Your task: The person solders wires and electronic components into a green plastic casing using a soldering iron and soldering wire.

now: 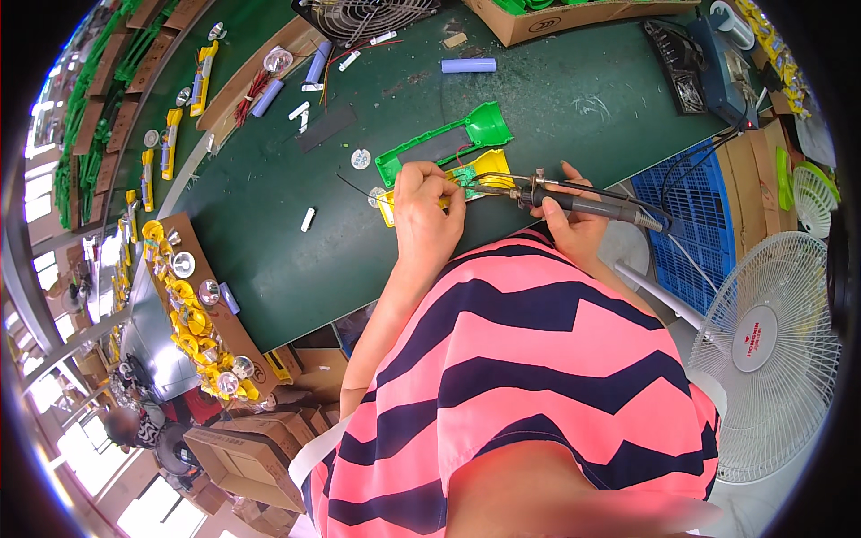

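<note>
In the head view, the right hand [577, 231] is gripping an iron [596, 208], its tip pointing at the board [465, 175]. The board is lying in the yellow case [493, 165], just right of the left hand [425, 215]. That hand's fingers are bending over the case; I cannot tell what they are pinching. The green shell [489, 127] is lying just beyond.
</note>
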Available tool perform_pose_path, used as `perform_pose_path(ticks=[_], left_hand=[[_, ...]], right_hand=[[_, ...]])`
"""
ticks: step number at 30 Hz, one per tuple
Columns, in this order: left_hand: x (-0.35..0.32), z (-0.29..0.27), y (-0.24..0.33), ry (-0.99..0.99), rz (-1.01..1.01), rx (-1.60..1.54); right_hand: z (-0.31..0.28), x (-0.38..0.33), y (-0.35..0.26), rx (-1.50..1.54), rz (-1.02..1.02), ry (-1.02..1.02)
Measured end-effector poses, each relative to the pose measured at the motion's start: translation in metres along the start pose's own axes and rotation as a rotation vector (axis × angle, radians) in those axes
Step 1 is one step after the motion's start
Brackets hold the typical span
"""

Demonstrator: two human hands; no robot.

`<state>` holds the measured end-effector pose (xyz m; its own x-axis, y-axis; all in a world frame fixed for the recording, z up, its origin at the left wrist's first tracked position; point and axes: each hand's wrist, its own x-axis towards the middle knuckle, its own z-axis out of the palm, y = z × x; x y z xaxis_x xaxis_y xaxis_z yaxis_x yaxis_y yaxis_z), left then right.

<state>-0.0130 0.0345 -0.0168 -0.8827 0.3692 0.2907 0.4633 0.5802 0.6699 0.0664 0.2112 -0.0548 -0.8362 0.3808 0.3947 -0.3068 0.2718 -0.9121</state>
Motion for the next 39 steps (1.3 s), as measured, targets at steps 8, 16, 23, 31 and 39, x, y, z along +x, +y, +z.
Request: perform_pose_path(ticks=[8, 16, 23, 31, 39], left_hand=[[0.004, -0.003, 0.004, -0.054, -0.005, 0.075], [0.006, 0.002, 0.002, -0.024, -0.02, -0.01], [0.009, -0.003, 0.003, -0.063, -0.108, -0.024], [-0.001, -0.044, 0.003, 0.025, 0.275, 0.252], [0.006, -0.053, -0.012, 0.162, 0.174, 0.328]], right_hand=[[-0.006, -0.001, -0.012, 0.21, 0.187, 0.041], [-0.014, 0.001, -0.009, 0.172, 0.123, 0.048], [-0.014, -0.001, -0.009, 0.186, 0.158, 0.058], [-0.014, 0.0, -0.009, 0.114, 0.085, 0.039], [-0.013, 0.005, -0.007, -0.006, -0.049, -0.077]])
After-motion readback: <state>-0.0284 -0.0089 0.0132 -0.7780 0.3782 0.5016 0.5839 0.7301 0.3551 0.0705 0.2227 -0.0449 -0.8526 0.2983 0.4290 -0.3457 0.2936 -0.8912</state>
